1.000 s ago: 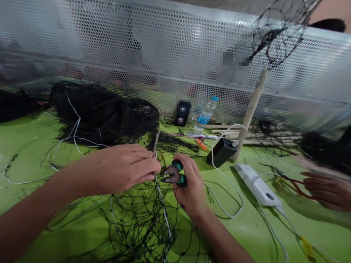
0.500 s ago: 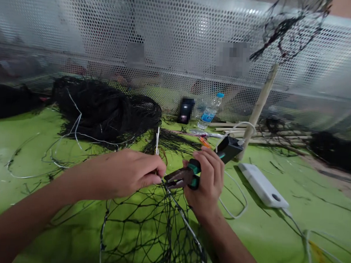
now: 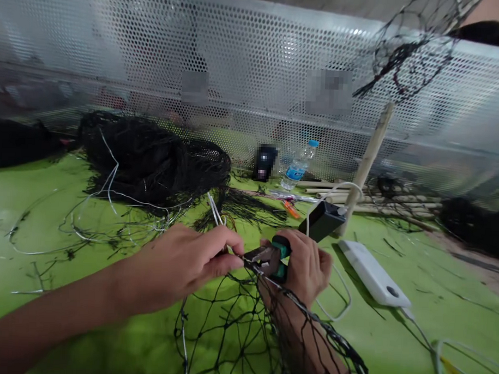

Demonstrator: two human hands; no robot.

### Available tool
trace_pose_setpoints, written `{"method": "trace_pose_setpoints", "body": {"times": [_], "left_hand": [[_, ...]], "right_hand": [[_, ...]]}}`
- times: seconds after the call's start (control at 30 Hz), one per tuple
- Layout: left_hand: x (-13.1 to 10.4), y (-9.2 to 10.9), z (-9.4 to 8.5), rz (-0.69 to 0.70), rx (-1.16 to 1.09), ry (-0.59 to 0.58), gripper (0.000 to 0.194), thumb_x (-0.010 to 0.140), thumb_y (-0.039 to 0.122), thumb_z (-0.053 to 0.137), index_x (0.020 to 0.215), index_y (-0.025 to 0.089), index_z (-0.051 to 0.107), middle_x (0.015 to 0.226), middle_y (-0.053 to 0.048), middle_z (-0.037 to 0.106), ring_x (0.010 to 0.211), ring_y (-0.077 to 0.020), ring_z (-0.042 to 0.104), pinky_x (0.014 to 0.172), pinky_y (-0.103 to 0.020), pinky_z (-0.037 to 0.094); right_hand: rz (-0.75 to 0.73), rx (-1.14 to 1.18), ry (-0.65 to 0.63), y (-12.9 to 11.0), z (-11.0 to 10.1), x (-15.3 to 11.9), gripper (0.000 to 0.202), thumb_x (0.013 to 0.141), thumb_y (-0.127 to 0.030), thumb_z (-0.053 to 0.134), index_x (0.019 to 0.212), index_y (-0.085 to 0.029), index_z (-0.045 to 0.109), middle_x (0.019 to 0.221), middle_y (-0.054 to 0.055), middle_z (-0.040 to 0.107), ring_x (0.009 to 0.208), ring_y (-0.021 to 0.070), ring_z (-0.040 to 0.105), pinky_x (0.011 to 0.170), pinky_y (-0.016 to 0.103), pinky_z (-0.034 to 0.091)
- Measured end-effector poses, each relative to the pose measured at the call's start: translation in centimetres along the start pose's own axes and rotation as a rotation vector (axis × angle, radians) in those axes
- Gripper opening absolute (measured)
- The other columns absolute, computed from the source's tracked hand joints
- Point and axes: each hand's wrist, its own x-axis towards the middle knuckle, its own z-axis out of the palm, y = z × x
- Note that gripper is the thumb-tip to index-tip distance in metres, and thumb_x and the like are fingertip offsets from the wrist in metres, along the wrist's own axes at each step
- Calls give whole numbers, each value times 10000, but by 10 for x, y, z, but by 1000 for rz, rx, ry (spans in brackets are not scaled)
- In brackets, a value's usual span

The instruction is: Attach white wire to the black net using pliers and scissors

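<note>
My left hand (image 3: 185,261) pinches the end of a wire-framed black net (image 3: 228,339), thumb and forefinger pressed together at the wire. White ends stick up behind those fingers. My right hand (image 3: 308,262) is closed round the green and black handles of a pair of pliers (image 3: 267,258). The jaws point left and sit at the wire, just beside my left fingertips; whether they grip it I cannot tell. From there the net hangs down, and its wire edge (image 3: 306,309) runs across my right forearm.
A heap of black netting (image 3: 148,161) lies behind my left hand, with loose wire (image 3: 110,187) around it. Farther back stand a water bottle (image 3: 297,167) and a perforated metal panel (image 3: 246,56). Right are a black box (image 3: 324,219), a white power bank (image 3: 373,273) and a wooden stick (image 3: 369,158).
Both hands have shifted slightly right with the pliers and the net. The pliers' handles have spread wider, and the net's wire edge has swung right over my forearm.
</note>
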Motion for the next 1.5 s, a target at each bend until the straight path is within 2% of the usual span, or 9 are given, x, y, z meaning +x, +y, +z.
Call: {"method": "trace_pose_setpoints", "body": {"times": [0.23, 0.37, 0.6, 0.83, 0.9, 1.07, 1.2, 1.4, 1.5], "left_hand": [[-2, 3, -1, -56, -29, -69, 244, 1128, 376, 423, 1130, 257, 636, 581, 105, 599, 495, -89, 557, 540, -226, 348], [-5, 0, -1, 9, 48, -13, 251, 1135, 393, 412, 1157, 260, 625, 733, 66, 702, 577, -115, 606, 577, -247, 370], [-15, 0, 8, -26, 121, -95, 280, 1136, 396, 405, 1177, 253, 642, 923, -2, 807, 710, -176, 741, 622, -272, 471], [-21, -16, 8, -130, 38, -128, 283, 1104, 389, 501, 1328, 274, 631, 1237, -20, 807, 1033, -205, 801, 867, -308, 597], [-23, -22, 5, -112, 72, -157, 295, 1098, 370, 521, 1354, 279, 635, 1264, -24, 799, 1063, -201, 796, 905, -307, 598], [-27, -31, 2, 41, 169, -182, 305, 1077, 307, 567, 1349, 255, 694, 1241, -45, 809, 1043, -208, 801, 914, -343, 629], [-26, -36, 2, 120, 81, -171, 333, 1016, 309, 585, 1308, 395, 721, 1190, 26, 821, 975, -214, 800, 809, -415, 679], [-27, -36, -4, 179, 105, -203, 251, 1095, 325, 561, 1184, 280, 791, 1071, -7, 842, 906, -137, 785, 791, -237, 553], [-30, -35, -5, 209, 183, -154, 318, 1120, 365, 506, 1048, 253, 794, 898, 14, 816, 768, -105, 737, 705, -228, 454]], "right_hand": [[18, 157, -58, 4, 2, -5, 288, 968, -418, 609, 1171, -214, 597, 945, 82, 668, 813, 266, 618, 706, 385, 479], [39, 180, -95, 2, 2, -5, 249, 934, -309, 677, 1152, -232, 585, 921, 56, 657, 782, 244, 608, 679, 361, 470], [39, 172, -94, -3, -1, 2, 197, 938, -223, 688, 1095, -238, 571, 861, 14, 627, 712, 197, 581, 647, 314, 452], [67, 160, -274, -5, 3, 3, 273, 830, -149, 602, 1080, -254, 568, 900, 15, 716, 820, 228, 680, 786, 360, 468], [40, 120, -313, -6, 5, 1, 325, 779, -121, 581, 1075, -252, 567, 919, 29, 724, 839, 243, 685, 742, 353, 454], [170, 306, -423, -12, 11, -8, 374, 791, -95, 574, 1124, -263, 572, 955, 30, 710, 802, 221, 682, 631, 295, 482], [286, 390, -455, -12, 16, -14, 333, 842, -106, 607, 1133, -268, 588, 960, 16, 712, 825, 208, 687, 677, 285, 519], [177, 376, -452, -5, 15, -10, 423, 792, -69, 587, 1175, -248, 587, 1029, 48, 703, 924, 239, 695, 738, 324, 548], [106, 368, -434, -5, 15, -9, 442, 814, -57, 586, 1213, -248, 588, 1109, 79, 708, 1039, 266, 707, 786, 353, 582]]}}
